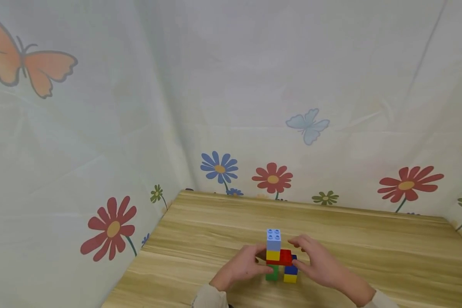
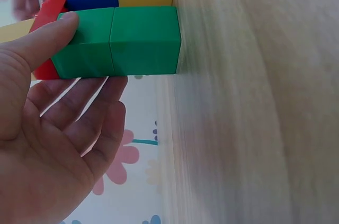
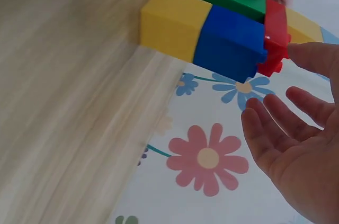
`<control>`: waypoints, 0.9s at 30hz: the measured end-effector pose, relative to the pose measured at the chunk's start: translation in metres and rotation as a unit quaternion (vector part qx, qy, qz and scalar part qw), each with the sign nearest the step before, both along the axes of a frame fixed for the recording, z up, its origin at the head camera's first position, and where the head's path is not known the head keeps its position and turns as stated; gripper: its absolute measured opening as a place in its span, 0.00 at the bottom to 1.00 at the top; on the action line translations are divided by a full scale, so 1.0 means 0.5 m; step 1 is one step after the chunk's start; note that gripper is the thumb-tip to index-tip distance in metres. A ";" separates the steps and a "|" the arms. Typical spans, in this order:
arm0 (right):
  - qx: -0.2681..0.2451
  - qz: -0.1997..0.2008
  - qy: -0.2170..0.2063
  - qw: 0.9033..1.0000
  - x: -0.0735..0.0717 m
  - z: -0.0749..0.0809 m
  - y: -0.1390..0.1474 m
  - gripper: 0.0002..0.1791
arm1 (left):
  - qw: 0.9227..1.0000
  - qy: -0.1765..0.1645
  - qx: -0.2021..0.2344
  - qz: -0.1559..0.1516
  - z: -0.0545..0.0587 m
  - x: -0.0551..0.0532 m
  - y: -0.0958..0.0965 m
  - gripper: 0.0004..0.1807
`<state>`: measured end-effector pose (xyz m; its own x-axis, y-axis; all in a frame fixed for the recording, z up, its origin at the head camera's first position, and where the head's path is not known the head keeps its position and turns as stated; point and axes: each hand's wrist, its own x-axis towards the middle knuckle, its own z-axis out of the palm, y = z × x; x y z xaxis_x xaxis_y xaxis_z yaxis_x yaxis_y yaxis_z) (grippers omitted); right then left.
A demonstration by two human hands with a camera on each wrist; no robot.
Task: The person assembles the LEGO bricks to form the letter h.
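Note:
A small structure of toy building bricks stands on the wooden table. Two stacked green bricks form its left column; a yellow brick with a blue brick on top forms the right one. Across both lies a red brick, leaving some blue studs bare. Above its left end sit another yellow brick and a light blue brick. My left hand grips the upper green brick, thumb in front and fingers behind. Beside the right column, my right hand has spread fingers, its thumb tip at the red brick's end.
The wood-grain table extends around the bricks on all sides. A pale curtain printed with flowers and butterflies hangs along its back and left edges.

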<state>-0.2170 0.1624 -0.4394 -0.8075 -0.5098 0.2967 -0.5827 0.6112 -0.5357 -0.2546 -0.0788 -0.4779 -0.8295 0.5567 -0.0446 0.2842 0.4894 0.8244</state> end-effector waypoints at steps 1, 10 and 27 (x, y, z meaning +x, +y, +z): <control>0.004 0.002 -0.001 1.000 0.000 -0.005 0.005 0.23 | 1.000 0.001 0.000 0.001 0.000 0.000 0.001 0.18; 0.021 0.026 -0.039 0.999 -0.003 -0.030 0.029 0.23 | 1.000 0.016 0.002 -0.001 0.004 0.002 0.002 0.17; 0.023 0.011 -0.075 0.997 -0.016 -0.045 0.016 0.35 | 0.999 0.011 0.004 0.030 0.000 -0.007 0.015 0.21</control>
<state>-0.2250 0.1704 -0.4618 -0.8294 -0.5382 0.1498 -0.5122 0.6254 -0.5886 -0.2579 -0.0715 -0.4779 -0.8619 0.5066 -0.0215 0.2726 0.4988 0.8227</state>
